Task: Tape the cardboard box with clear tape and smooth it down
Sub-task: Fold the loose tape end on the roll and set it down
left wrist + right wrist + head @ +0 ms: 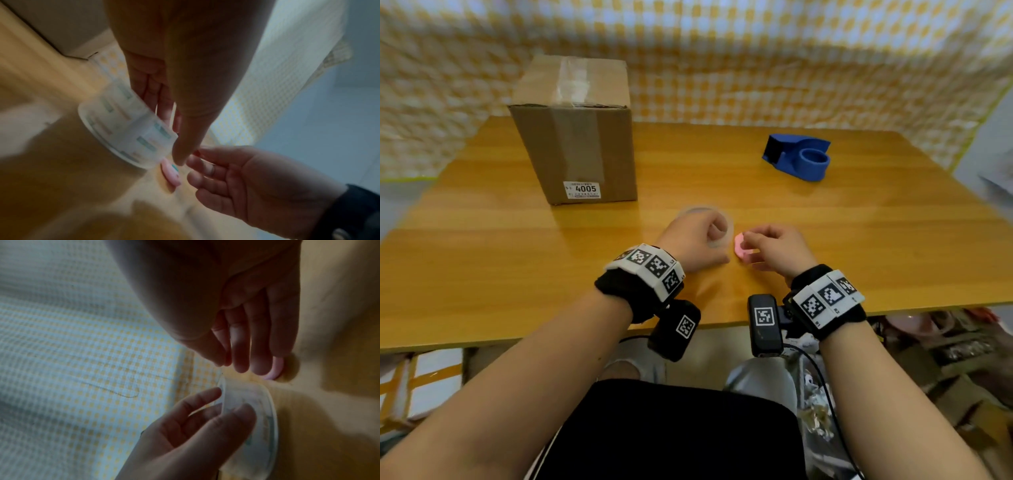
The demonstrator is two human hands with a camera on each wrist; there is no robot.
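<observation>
The tall cardboard box stands at the table's back left, with clear tape over its top seam and down its front. My left hand grips a roll of clear tape just above the table, thumb on the outside and fingers through the core. My right hand is close to its right. Its thumb and forefinger pinch together at the roll's edge, and a thin clear strip seems to run from the roll into the pinch. A small pink cutter lies on the table under the right fingers.
A blue tape dispenser sits at the back right of the wooden table. A yellow-checked cloth hangs behind and around the table. The table's near edge is just behind my wrists.
</observation>
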